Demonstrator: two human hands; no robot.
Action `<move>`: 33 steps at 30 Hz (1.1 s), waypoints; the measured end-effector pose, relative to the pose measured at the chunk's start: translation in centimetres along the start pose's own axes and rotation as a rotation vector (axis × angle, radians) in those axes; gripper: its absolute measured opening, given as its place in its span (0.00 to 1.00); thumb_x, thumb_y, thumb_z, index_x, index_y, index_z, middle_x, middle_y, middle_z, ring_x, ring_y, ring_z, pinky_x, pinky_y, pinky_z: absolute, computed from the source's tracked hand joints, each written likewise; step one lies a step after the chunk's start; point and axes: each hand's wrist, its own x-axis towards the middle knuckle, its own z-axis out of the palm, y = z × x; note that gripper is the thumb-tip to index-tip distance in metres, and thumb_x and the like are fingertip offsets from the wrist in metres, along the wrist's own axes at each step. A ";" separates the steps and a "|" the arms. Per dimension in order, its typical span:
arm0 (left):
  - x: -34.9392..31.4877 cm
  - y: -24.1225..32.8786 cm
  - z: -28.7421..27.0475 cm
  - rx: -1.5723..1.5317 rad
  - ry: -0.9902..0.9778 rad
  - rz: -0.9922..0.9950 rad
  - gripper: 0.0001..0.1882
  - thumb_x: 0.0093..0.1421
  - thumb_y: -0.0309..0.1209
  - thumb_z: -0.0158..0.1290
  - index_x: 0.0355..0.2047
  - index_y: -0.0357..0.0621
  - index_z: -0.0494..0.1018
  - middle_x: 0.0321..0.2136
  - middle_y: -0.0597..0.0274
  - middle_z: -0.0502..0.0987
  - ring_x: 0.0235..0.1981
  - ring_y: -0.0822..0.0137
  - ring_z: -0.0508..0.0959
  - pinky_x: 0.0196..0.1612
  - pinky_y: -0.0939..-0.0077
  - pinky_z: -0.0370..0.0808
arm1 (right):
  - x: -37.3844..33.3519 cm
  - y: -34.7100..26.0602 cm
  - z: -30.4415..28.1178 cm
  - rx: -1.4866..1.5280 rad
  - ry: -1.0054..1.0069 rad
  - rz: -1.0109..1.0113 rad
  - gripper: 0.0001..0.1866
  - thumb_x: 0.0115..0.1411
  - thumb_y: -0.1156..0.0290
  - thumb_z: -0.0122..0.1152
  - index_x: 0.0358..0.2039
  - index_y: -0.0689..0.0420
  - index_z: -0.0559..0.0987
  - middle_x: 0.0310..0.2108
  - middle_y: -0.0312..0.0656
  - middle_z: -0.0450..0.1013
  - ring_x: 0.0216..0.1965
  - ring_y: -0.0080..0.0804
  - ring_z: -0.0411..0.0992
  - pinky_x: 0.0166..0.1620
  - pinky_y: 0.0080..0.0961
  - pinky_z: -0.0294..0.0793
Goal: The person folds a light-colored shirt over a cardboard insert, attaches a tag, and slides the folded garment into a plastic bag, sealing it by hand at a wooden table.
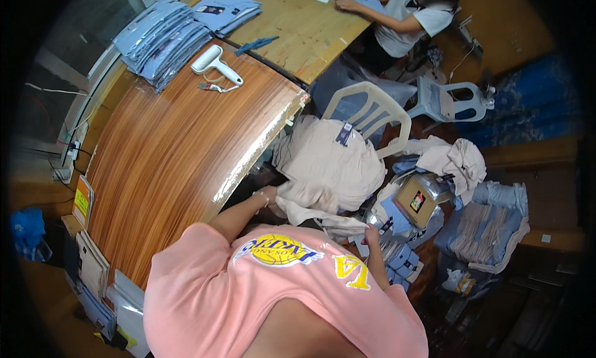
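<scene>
A pale beige garment (332, 224) is stretched between my two hands, close in front of my body. My left hand (269, 195), with a band at its wrist, is closed on one end of it beside the table edge. At the other end, my right hand (371, 235) pinches the cloth. Just beyond lies a large heap of beige garments (329, 159) on a plastic chair (397, 125), with a dark tag (344, 134) on top. The garment's lower part is hidden by my pink shirt.
A wood-grain table (180, 128) at left bears a lint roller (217, 66) and bagged blue shirts (158, 38). A co-worker (410, 23) handles blue cloth at the far table (292, 29). At right stand a cardboard box (415, 200), a white stool (450, 103) and a bundle of clothes (481, 228).
</scene>
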 end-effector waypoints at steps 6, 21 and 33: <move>-10.1 2.3 -6.9 -0.275 0.186 0.083 0.06 0.44 0.30 0.55 0.22 0.40 0.76 0.23 0.46 0.76 0.30 0.51 0.78 0.34 0.62 0.74 | -3.2 -4.7 -2.0 0.693 0.273 0.184 0.20 0.62 0.67 0.34 0.55 0.47 0.57 0.39 0.49 0.70 0.24 0.42 0.75 0.20 0.37 0.77; -42.5 5.8 -27.7 -0.985 0.880 0.550 0.13 0.54 0.23 0.52 0.17 0.38 0.62 0.41 0.52 0.77 0.45 0.68 0.75 0.45 0.75 0.71 | -25.2 -37.8 -10.8 1.136 0.201 -1.333 0.24 0.61 0.59 0.44 0.52 0.63 0.67 0.50 0.48 0.68 0.46 0.40 0.70 0.50 0.38 0.71; -46.3 -9.1 -47.5 -0.852 1.674 0.739 0.10 0.59 0.24 0.44 0.38 0.36 0.73 0.35 0.60 0.77 0.38 0.72 0.74 0.43 0.78 0.71 | -40.6 -60.5 -4.6 1.175 -0.153 -1.984 0.17 0.62 0.59 0.40 0.49 0.46 0.70 0.59 0.51 0.58 0.59 0.48 0.56 0.60 0.50 0.54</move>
